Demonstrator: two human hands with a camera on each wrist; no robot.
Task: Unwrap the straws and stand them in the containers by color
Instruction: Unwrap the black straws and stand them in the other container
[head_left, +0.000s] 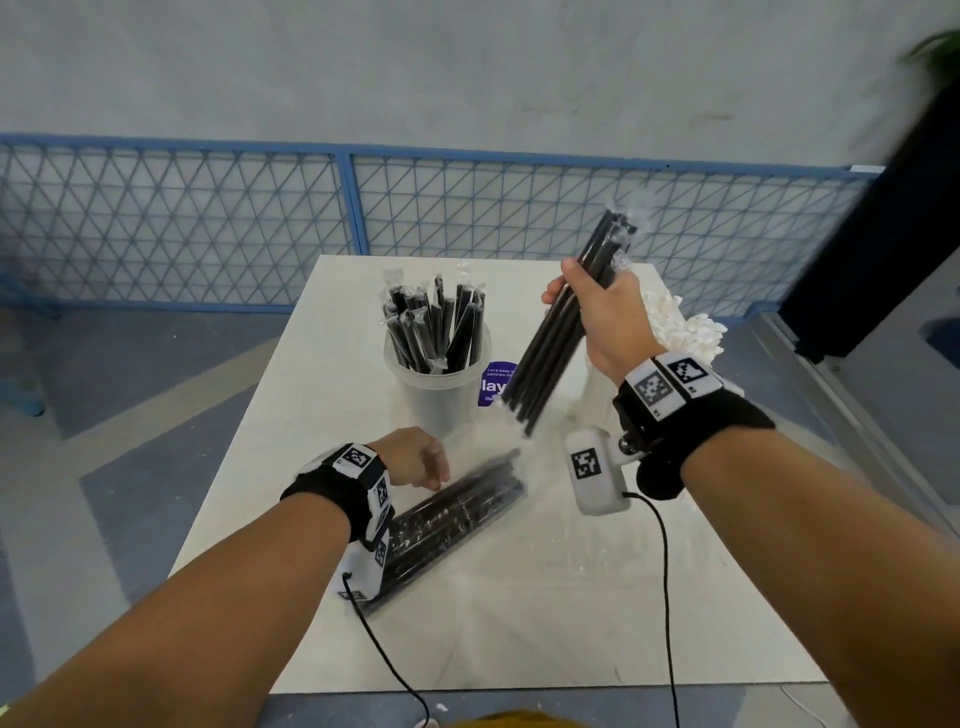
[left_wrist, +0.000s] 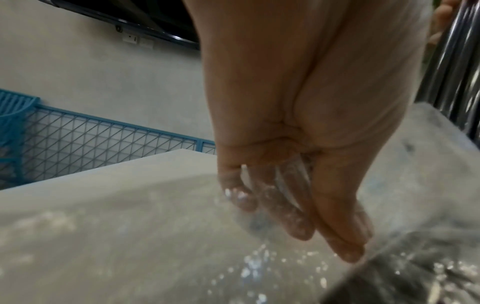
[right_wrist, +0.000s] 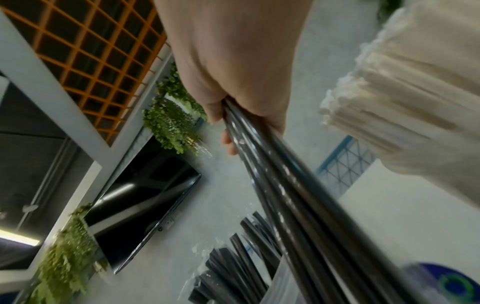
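Note:
My right hand (head_left: 587, 312) grips a bundle of black straws (head_left: 550, 343) and holds it tilted above the table; the bundle (right_wrist: 298, 195) runs out of the fist (right_wrist: 233, 115), with bits of clear film at its ends. My left hand (head_left: 426, 467) is low at the end of a clear plastic pack of black straws (head_left: 457, 512) lying on the table. In the left wrist view its fingers (left_wrist: 298, 222) and thumb close on clear film. A clear container (head_left: 441, 400) stands behind, holding wrapped black straws (head_left: 436, 327). White straws (head_left: 685, 327) stand behind my right hand.
The white table (head_left: 519, 597) has crinkled clear film spread over its middle. A purple label (head_left: 496, 384) shows between the clear container and the bundle. A blue mesh fence (head_left: 208, 228) runs behind the table. Wrist camera cables hang over the near edge.

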